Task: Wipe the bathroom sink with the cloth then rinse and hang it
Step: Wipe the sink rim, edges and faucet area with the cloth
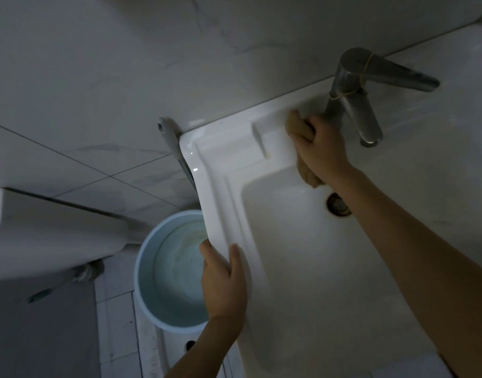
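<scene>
A white bathroom sink (pixel 283 241) fills the middle and right of the head view, its drain (pixel 338 204) near the back of the basin. My right hand (pixel 320 148) is closed on a tan cloth (pixel 297 126), pressed onto the sink's back ledge just left of the metal faucet (pixel 354 96). Part of the cloth hangs below my wrist over the basin. My left hand (pixel 223 279) grips the sink's left rim, thumb on top and fingers under the edge.
A pale blue bucket (pixel 149 268) holding water stands on the tiled floor left of the sink. A white toilet (pixel 43 233) lies further left. A grey bracket (pixel 174 148) runs along the tiled wall behind the sink's corner.
</scene>
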